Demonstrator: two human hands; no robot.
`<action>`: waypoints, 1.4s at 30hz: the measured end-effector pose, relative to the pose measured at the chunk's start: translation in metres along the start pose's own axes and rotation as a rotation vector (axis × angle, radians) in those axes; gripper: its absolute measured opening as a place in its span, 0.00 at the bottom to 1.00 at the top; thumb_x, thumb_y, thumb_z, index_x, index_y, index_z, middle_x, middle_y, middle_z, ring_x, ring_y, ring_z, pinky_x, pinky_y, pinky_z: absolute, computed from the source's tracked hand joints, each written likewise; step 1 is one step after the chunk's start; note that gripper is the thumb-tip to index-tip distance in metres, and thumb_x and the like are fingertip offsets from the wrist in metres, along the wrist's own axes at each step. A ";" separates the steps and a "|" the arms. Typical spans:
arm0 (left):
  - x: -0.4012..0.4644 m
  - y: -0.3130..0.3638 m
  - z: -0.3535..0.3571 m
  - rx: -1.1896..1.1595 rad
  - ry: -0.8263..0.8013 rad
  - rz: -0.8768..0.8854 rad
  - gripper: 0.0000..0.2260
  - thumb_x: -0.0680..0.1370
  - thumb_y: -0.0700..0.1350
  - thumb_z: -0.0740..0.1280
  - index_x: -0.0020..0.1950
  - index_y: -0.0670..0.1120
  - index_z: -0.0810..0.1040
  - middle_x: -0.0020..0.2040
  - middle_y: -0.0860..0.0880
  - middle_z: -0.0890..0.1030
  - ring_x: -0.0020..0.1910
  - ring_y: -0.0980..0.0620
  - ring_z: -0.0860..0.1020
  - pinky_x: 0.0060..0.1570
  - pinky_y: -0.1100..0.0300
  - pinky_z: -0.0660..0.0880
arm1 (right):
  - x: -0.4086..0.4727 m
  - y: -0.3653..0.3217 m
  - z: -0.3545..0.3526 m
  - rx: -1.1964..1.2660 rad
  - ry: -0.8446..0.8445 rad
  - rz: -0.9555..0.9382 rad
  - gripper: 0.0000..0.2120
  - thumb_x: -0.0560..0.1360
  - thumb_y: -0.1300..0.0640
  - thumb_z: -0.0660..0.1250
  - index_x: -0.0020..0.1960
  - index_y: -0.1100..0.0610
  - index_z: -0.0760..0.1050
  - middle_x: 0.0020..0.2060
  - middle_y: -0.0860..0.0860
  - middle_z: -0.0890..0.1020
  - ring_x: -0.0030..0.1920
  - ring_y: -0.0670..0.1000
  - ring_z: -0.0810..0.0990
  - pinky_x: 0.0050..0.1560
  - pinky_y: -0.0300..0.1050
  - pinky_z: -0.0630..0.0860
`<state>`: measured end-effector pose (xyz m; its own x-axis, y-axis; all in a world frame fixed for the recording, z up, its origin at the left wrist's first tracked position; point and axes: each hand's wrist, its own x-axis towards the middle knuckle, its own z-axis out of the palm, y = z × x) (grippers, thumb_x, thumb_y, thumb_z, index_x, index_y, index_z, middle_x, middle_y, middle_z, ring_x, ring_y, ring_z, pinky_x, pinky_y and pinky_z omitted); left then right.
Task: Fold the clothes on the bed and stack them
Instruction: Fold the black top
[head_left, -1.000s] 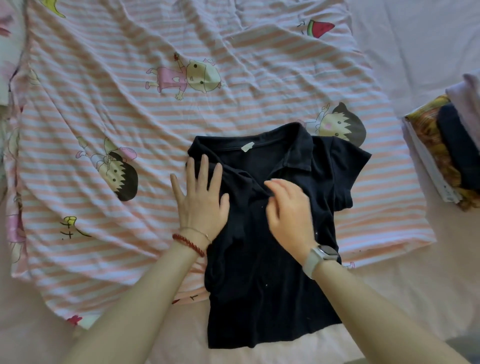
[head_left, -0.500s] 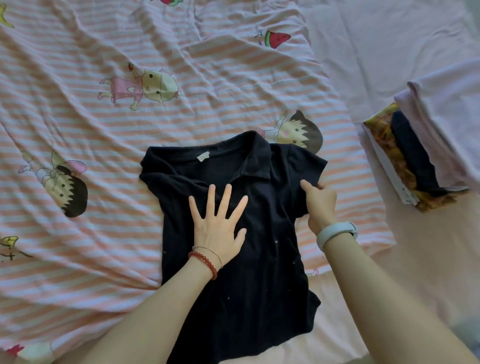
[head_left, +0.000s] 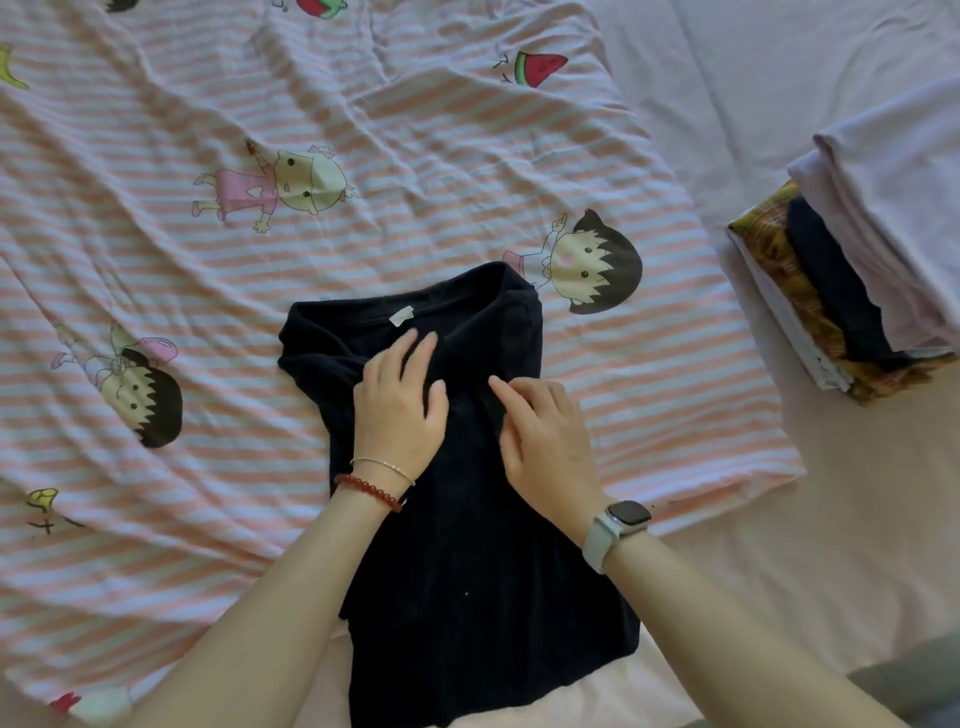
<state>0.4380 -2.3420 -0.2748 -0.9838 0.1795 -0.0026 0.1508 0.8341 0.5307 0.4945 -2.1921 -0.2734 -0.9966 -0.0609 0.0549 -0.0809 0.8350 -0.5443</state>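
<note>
A black polo shirt (head_left: 467, 561) lies on the striped cartoon bedspread (head_left: 208, 260), collar away from me, both sleeves folded inward so it forms a narrow strip. My left hand (head_left: 400, 405) lies flat on the shirt just below the collar, fingers straight. Beside it, my right hand (head_left: 545, 441) rests on the folded-in right side, fingers extended and pressing the cloth. A stack of folded clothes (head_left: 857, 280) sits at the right on the bed, a pale lilac piece on top, a dark one and a patterned one under it.
Plain pink sheet (head_left: 779, 545) shows to the right of and below the bedspread. The bedspread's right edge ends a short way from the stack. A grey surface shows at the bottom right corner.
My right hand has brought the right sleeve inward over the shirt and now lies on it. My left hand has slid up toward the collar. The view has shifted slightly.
</note>
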 end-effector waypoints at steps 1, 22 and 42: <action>0.004 0.002 0.002 0.118 -0.005 0.114 0.21 0.75 0.41 0.66 0.68 0.43 0.71 0.68 0.41 0.71 0.66 0.40 0.70 0.58 0.48 0.69 | -0.005 0.005 0.003 -0.123 -0.022 -0.012 0.20 0.74 0.60 0.58 0.65 0.62 0.72 0.58 0.58 0.77 0.59 0.59 0.76 0.55 0.54 0.74; 0.075 -0.091 -0.068 0.131 -0.391 -0.211 0.40 0.72 0.54 0.70 0.76 0.49 0.51 0.73 0.43 0.60 0.71 0.43 0.58 0.68 0.49 0.58 | 0.147 0.048 -0.030 -0.184 -0.487 0.059 0.36 0.78 0.54 0.62 0.76 0.52 0.43 0.76 0.50 0.53 0.75 0.53 0.52 0.71 0.56 0.59; -0.008 -0.048 -0.089 0.158 -0.073 0.154 0.21 0.68 0.37 0.73 0.60 0.39 0.72 0.47 0.38 0.77 0.43 0.37 0.77 0.38 0.50 0.72 | 0.051 0.006 -0.066 -0.246 -0.069 -0.320 0.06 0.70 0.66 0.69 0.46 0.65 0.76 0.41 0.60 0.77 0.41 0.62 0.76 0.42 0.52 0.71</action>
<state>0.4299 -2.4302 -0.2246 -0.9393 0.3432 0.0042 0.3175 0.8642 0.3905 0.4445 -2.1545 -0.2187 -0.9209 -0.3680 0.1284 -0.3897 0.8735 -0.2918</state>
